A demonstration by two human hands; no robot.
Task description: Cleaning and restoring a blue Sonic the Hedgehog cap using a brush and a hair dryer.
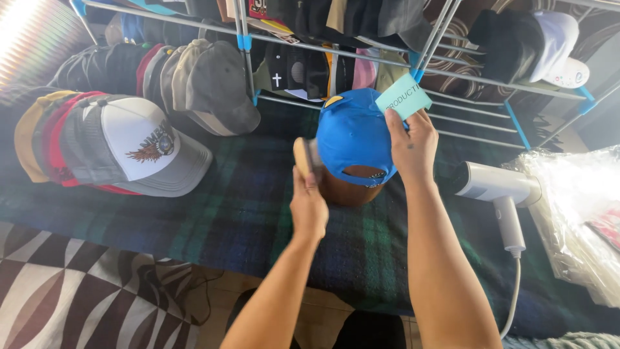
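Note:
A bright blue cap [352, 132] sits over a rounded brown wooden form [349, 190] on a dark plaid cloth. My left hand [309, 205] grips a small wooden-backed brush [303, 157] held against the cap's left side. My right hand [413, 145] rests on the cap's right side and pinches a light teal paper card [403, 95] above it.
A stack of caps, the top one white and grey [139, 145], lies at the left. More caps [206, 81] hang on a metal rack [452, 77] behind. A white handheld steamer [497, 187] with cord lies right, next to clear plastic bags [581, 213]. A patterned cushion [77, 284] sits lower left.

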